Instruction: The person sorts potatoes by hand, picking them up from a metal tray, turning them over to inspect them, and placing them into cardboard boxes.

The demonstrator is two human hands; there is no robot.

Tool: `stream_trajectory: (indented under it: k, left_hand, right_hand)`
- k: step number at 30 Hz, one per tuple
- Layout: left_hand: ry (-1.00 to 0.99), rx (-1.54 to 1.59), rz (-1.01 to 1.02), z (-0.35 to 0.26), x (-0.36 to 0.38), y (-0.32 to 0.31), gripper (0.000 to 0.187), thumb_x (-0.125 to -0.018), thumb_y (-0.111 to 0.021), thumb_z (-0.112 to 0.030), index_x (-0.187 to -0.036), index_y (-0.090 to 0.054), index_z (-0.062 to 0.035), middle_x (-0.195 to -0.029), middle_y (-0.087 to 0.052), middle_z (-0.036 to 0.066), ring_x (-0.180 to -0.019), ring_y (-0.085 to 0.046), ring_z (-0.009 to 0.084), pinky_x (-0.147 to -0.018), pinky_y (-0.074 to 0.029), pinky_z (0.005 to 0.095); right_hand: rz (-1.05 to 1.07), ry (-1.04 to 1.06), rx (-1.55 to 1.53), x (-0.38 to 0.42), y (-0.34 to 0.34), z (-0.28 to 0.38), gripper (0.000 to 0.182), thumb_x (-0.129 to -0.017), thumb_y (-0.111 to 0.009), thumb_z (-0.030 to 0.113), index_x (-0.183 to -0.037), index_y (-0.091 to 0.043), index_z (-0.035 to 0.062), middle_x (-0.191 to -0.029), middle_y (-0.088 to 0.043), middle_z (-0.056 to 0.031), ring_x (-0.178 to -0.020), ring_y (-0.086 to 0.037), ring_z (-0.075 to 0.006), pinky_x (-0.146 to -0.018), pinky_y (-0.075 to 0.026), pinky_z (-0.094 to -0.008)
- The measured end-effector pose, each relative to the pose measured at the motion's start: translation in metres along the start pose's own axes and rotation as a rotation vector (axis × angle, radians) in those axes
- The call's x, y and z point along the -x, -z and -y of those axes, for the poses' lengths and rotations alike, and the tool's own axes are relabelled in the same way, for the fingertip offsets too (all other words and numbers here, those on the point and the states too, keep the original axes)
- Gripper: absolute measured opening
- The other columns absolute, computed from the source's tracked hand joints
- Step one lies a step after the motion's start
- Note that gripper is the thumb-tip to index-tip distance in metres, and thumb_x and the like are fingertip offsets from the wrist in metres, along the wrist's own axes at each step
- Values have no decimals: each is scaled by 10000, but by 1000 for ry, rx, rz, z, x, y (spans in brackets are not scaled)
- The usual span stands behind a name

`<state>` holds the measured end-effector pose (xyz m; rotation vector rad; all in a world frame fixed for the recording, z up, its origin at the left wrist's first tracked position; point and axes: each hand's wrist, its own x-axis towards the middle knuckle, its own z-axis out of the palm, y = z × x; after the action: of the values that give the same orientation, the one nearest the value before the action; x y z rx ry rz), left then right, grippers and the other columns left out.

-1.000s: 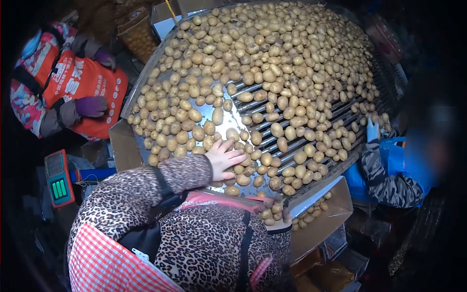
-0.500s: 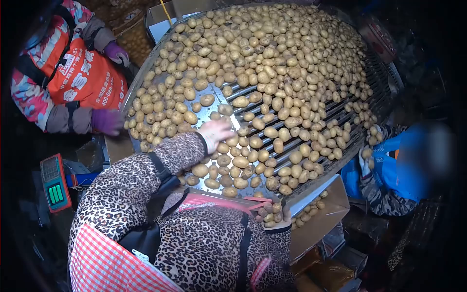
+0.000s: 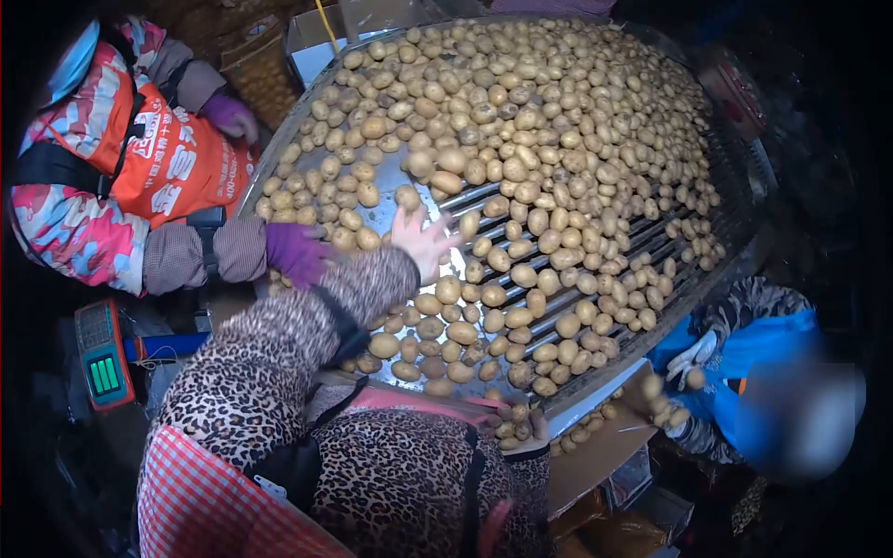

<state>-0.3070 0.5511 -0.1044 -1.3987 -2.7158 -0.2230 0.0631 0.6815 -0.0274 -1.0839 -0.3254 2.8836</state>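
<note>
Potatoes [image 3: 558, 139] lie over a metal table [image 3: 389, 175], part smooth sheet, part slats [image 3: 498, 287], in a dim room. A scale [image 3: 104, 363] sits at left, a carton [image 3: 584, 472] at right. The left arm [image 3: 270, 349] reaches forward across the near edge; the left hand [image 3: 425, 245] is over the sheet, fingers spread and grasping nothing. Several potatoes gather at the right hand [image 3: 536, 441], low by the body; its fingers' state I cannot tell.
</note>
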Motion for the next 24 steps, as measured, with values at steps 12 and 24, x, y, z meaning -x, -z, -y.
stream_trajectory:
  k: [12,24]
  left_hand:
    - [339,400,-201,131,-64,14,226,-871,-519,-57,-1043,-661,-89,-960,-629,165,-915,-616,341,-853,-503,392]
    - [-131,279,-20,29,-101,33,452,-764,-575,-147,-1216,-590,-155,-1277,-567,120,-1198,-511,285,-998,-352,502]
  right_hand:
    - [90,-1,-28,-9,4,4,446,-925,-583,384,-1234,-531,68,-1018,-641,-102,-927,-609,-312,-817,-498,-440]
    - [151,-130,-115,-9,6,3,362,-950,-542,431,-1053,-547,84,-1022,-606,-112,-949,-576,-318,-563,-443,-238]
